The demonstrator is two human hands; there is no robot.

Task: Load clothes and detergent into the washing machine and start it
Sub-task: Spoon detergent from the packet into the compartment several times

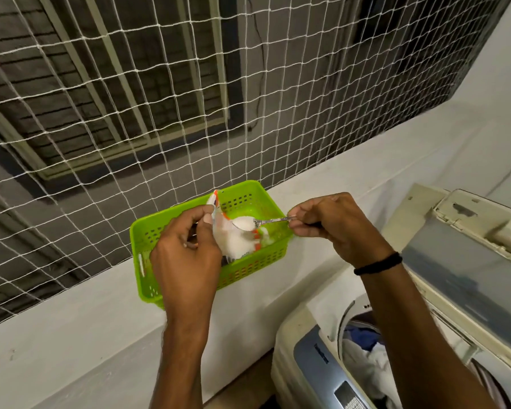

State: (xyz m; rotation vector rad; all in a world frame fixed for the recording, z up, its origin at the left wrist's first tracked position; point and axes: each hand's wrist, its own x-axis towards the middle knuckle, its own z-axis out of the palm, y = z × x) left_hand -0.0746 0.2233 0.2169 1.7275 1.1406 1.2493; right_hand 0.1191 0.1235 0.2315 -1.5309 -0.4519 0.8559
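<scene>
A detergent packet (233,240), white with orange trim, sits open inside a green plastic basket (248,270) on a white ledge. My left hand (186,249) pinches the packet's upper edge. My right hand (334,225) grips the handle of a metal spoon (245,223) heaped with white powder, just above the packet's opening. The top-loading washing machine (316,367) stands at the lower right with its lid (466,278) raised. White and blue clothes (363,358) lie in its drum.
A white rope net (160,98) spans the opening behind the ledge (86,335), with a neighbouring building's wall and window beyond it. A white wall (499,113) rises at the right behind the machine. The machine's control panel (348,399) faces me at the bottom.
</scene>
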